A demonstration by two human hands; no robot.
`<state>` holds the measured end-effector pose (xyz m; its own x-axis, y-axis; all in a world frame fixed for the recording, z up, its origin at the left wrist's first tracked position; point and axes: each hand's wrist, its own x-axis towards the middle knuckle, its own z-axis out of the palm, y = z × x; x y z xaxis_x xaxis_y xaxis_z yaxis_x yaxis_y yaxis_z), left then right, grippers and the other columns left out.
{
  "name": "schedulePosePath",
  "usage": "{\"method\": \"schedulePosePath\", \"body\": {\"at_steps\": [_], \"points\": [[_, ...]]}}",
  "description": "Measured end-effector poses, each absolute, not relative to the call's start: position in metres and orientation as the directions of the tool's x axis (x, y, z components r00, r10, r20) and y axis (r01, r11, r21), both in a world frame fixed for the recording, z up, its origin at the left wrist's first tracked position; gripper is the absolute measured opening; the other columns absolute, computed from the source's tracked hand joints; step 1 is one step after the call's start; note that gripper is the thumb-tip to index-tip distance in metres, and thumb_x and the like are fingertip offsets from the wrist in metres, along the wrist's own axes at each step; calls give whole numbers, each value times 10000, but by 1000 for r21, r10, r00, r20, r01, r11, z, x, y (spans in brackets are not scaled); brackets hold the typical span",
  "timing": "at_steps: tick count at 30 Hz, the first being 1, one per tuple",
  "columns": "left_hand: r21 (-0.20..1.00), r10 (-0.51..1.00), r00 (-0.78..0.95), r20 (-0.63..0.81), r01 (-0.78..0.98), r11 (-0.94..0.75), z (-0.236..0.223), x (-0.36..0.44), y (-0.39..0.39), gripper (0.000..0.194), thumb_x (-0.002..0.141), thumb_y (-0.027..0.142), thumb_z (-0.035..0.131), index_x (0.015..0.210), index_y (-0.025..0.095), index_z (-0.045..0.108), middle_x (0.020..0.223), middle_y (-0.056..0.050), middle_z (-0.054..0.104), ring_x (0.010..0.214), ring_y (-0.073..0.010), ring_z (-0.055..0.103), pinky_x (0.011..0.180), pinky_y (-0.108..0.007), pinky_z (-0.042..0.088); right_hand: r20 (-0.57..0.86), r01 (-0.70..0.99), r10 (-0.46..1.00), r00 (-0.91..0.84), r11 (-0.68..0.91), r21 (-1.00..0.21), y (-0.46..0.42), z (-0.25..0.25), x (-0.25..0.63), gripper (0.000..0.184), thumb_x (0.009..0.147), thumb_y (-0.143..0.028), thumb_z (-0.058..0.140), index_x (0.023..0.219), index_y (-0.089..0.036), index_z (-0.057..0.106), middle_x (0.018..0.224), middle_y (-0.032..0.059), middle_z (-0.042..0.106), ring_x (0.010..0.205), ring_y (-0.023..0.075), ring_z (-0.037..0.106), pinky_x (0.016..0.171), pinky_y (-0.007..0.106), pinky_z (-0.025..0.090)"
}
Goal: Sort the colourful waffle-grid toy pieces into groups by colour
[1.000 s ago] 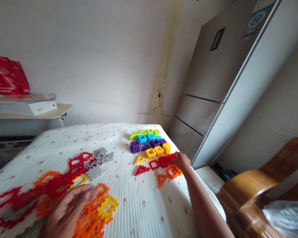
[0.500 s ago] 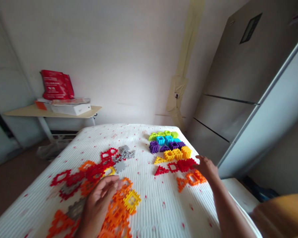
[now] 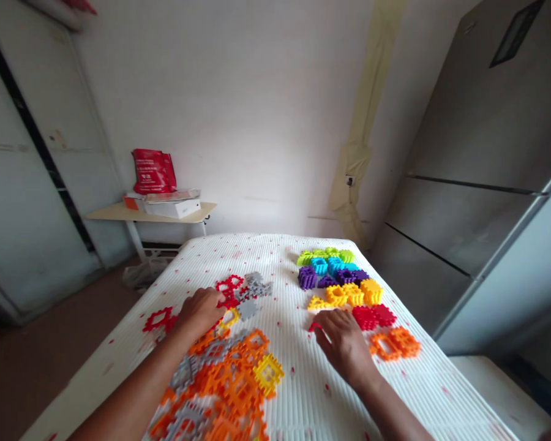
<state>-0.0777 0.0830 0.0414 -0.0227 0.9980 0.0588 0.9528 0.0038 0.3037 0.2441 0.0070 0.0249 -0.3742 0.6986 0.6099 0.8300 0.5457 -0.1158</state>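
At near left, loose orange pieces [image 3: 239, 383] lie jumbled on the white cover [image 3: 303, 410]. Farther right, the right hand [image 3: 342, 343] arches over a mostly hidden red piece [image 3: 315, 327], whose end shows left of the fingers; toothed red blocks [image 3: 374, 316] sit just right, their row running left to right. The left hand [image 3: 204, 309], well apart, is nearer the loose red pieces [image 3: 229, 283]. Whether either hand grips anything, I cannot tell.
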Motion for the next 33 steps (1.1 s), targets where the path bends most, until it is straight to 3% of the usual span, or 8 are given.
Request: {"method": "schedulePosePath", "body": {"at_steps": [7,14,16,18,20,22,26,33], "points": [[125,992,-1,123,992,-14,20,-64,87,211,721,157,469,777,187,671,870,-123,680,893,-265,603,767,-376,411,530,730,620,-578,683,-3,-4,0,217,219,892,-143,404,721,-178,537,704,26,573,662,145,465,681,300,311],[179,977,46,211,980,-85,36,-68,79,248,759,249,428,785,187,667,935,-107,684,919,-262,604,779,-337,423,441,719,646,-623,696,-4,-6,-4,213,132,851,-215,496,726,-185,528,717,14,593,677,151,475,672,308,323],[288,975,9,223,955,-75,40,-66,71,303,779,326,412,884,192,663,945,-80,697,874,-236,628,739,-298,445,452,723,662,-598,689,-54,-5,-4,213,106,842,-193,491,754,-187,550,729,18,607,687,153,495,677,307,341],[546,980,-58,193,836,-58,41,-59,59,347,756,413,447,925,191,653,897,-56,711,812,-219,644,701,-276,462,493,713,671,-554,688,-135,-5,-4,213,117,850,-175,465,844,-189,581,786,30,632,728,156,530,708,309,369],[828,990,-90,106,560,-38,39,-46,43,398,678,470,543,925,177,651,832,-48,712,785,-222,644,695,-277,475,548,689,686,-479,680,-249,-6,-4,213,167,866,-201,462,979,-188,585,908,53,648,826,164,562,764,308,401],[949,996,-85,-19,312,44,34,-30,28,486,627,487,610,984,160,640,755,-31,701,719,-207,634,663,-281,481,579,658,715,-392,658,-367,-8,-2,212,247,866,-275,504,1086,-180,561,1037,80,628,944,181,561,825,310,424],[985,992,-25,-121,120,123,24,-2,12,535,588,446,674,1015,126,635,625,3,651,585,-149,573,578,-249,450,578,605,742,-340,643,-470,-15,8,205,407,836,-394,560,1181,-181,522,1151,108,576,1053,213,529,885,333,442],[991,991,20,-134,32,133,16,9,6,466,599,393,690,980,126,658,872,-64,713,778,-188,631,716,-277,490,517,659,773,-369,610,-441,-18,15,194,422,823,-383,572,1196,-190,529,1168,109,566,1028,229,528,878,362,444]]}}
